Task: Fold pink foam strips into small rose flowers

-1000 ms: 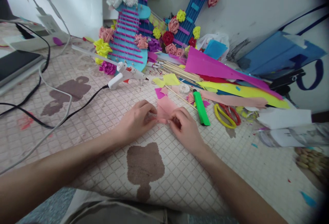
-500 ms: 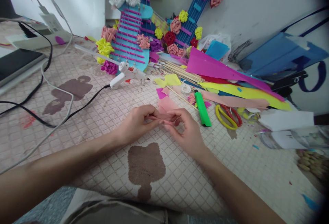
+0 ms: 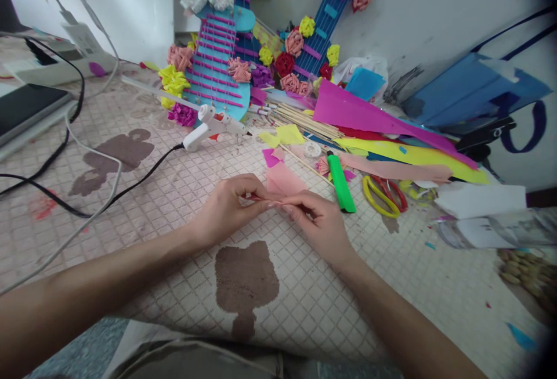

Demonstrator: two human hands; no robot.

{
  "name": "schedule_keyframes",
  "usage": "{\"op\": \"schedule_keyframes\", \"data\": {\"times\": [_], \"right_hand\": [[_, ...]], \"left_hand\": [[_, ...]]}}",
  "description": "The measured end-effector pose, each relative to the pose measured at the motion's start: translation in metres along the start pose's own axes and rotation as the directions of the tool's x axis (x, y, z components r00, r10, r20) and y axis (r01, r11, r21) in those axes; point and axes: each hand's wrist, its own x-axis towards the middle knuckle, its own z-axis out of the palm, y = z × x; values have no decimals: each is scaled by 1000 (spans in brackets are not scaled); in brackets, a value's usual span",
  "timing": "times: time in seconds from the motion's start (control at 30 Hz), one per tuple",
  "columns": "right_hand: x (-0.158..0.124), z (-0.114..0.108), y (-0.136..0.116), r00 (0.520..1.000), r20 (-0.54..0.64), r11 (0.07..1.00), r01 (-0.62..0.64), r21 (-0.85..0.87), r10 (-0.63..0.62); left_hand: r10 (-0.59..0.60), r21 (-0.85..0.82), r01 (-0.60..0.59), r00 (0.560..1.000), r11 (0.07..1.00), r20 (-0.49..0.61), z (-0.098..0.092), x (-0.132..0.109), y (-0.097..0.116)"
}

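Note:
My left hand (image 3: 235, 202) and my right hand (image 3: 317, 216) meet fingertip to fingertip above the table. Both pinch a thin folded piece of pink paper (image 3: 275, 200), mostly covered by the fingers. Just beyond them a flat pink paper piece (image 3: 285, 179) lies on the cloth. Right of my right hand is a green tube-like object (image 3: 341, 184) with a black end. A white glue gun (image 3: 211, 126) rests on the table behind my left hand.
Yellow-and-red scissors (image 3: 383, 196) lie to the right, near a clear container (image 3: 500, 228). Coloured paper strips (image 3: 391, 121) and thin sticks (image 3: 304, 121) spread behind. Flowered blue crafts (image 3: 217, 60) stand at the back. Cables (image 3: 65, 208) cross the left side.
My right hand has turned, its fingers now closed more tightly beside my left fingertips. Less of the held pink paper shows. The whole view has shifted slightly.

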Motion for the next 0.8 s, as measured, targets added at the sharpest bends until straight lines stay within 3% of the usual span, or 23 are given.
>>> {"op": "schedule_keyframes", "data": {"times": [0.17,0.27,0.43,0.53,0.8], "right_hand": [[0,-11,3,987,-88,991,-135,25,137],[2,-13,2,980,-122,986,-149,70,156],[0,0,-5,996,9,995,-89,51,89],[-1,5,-6,995,12,995,-97,21,96],[0,-2,-3,989,-22,989,-146,36,147]], "left_hand": [[-92,-18,91,996,996,-13,-5,1,-2],[-144,-19,144,990,989,-7,-5,0,-2],[-121,-2,121,993,993,-9,0,0,4],[-111,-20,111,994,994,7,2,0,6],[-210,-289,243,968,926,140,-5,1,-4]]}}
